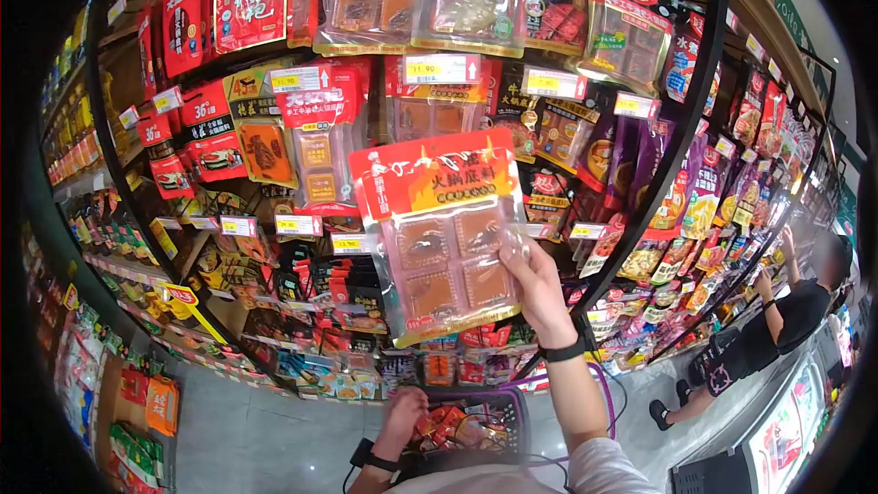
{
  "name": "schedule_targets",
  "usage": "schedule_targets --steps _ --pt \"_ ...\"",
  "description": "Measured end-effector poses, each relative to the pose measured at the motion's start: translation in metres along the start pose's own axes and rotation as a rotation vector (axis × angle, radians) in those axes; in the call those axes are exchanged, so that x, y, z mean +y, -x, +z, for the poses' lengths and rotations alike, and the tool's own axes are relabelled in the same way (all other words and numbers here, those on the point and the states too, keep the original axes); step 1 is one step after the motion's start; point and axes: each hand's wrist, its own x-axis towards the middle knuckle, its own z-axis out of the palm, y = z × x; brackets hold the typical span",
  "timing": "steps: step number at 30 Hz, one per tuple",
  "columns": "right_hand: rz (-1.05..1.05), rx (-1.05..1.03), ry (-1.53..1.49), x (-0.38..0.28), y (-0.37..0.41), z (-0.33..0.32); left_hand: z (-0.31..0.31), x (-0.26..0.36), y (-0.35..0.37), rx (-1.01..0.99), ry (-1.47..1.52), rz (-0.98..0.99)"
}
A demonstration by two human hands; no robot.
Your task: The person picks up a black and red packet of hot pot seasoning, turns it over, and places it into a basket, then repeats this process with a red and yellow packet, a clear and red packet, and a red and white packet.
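Observation:
My right hand (538, 288) grips the lower right edge of a large red and clear packet (448, 242) with four brown blocks showing through its window. The packet is upright, slightly tilted, in front of the hanging shelf packets. Lower down, my left hand (404, 416) is at the left side of a basket (523, 412) that holds several red packets (462, 430). Its fingers are curled, and what they hold, if anything, is too small to make out.
Shelves of hanging packets (251, 0) with price tags (441, 69) curve round in front. Dark uprights (677, 165) divide them. A person in dark clothes (764, 334) stands at the right, reaching to the shelf. Grey floor (247, 430) lies below, with an orange packet (162, 405) at the lower left.

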Motion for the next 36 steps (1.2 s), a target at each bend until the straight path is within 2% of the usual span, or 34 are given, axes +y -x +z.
schedule_targets --steps 2,3,4,5,7,9,11,13,15,16,17,21,23,24,27,29,31,34,36 --pt "-0.019 0.046 0.05 0.008 0.018 -0.011 0.038 0.034 0.005 -0.011 -0.035 0.252" --pt "-0.017 0.08 0.022 0.01 0.028 -0.011 0.068 0.06 0.013 0.023 -0.239 0.413" --pt "-0.051 0.11 0.037 0.012 0.036 -0.01 0.093 0.078 0.016 0.041 -0.305 0.554" --pt "-0.083 0.138 0.053 0.013 0.043 -0.008 0.101 0.093 0.017 0.002 -0.507 0.698" --pt "-0.125 0.17 0.089 0.011 0.056 -0.005 0.139 0.116 0.022 -0.051 -0.562 0.896" --pt "-0.164 0.192 0.114 0.011 0.065 -0.008 0.169 0.137 0.025 -0.134 -0.841 1.086" --pt "-0.204 0.203 0.128 0.012 0.072 -0.015 0.196 0.144 0.022 -0.196 -1.019 1.112" --pt "-0.251 0.269 0.182 0.011 0.08 -0.017 0.229 0.15 0.023 -0.261 -1.213 1.083" --pt "-0.328 0.381 0.349 0.01 0.088 -0.005 0.251 0.143 0.01 -0.362 -1.133 1.064" --pt "-0.402 0.35 0.508 0.0 0.095 0.007 0.257 0.137 0.007 -0.409 -1.092 1.054" --pt "-0.373 0.243 0.429 0.001 0.102 0.011 0.26 0.128 0.004 -0.422 -1.023 0.99" --pt "-0.708 -0.017 0.722 0.01 0.097 0.009 0.261 0.106 -0.007 -0.494 -0.736 0.775" --pt "-0.658 -0.048 0.802 0.0 0.102 0.013 0.257 0.103 -0.007 -0.556 -0.422 0.533" --pt "-0.669 -0.067 0.888 -0.007 0.103 0.012 0.257 0.108 -0.009 -0.498 -0.414 0.535" --pt "-0.665 -0.152 1.015 -0.019 0.107 0.006 0.256 0.114 -0.015 -0.559 0.093 0.237" --pt "-0.67 -0.195 0.994 -0.02 0.11 -0.002 0.256 0.117 -0.016 -0.592 0.027 0.27" --pt "-0.698 -0.111 1.011 -0.02 0.111 -0.012 0.255 0.119 -0.021 -0.608 -0.043 0.307" --pt "-0.746 0.111 1.054 -0.025 0.108 -0.024 0.255 0.118 -0.029 -0.567 0.026 0.315" --pt "-0.717 0.226 1.071 -0.032 0.108 -0.03 0.254 0.123 -0.034 -0.619 0.141 0.275"
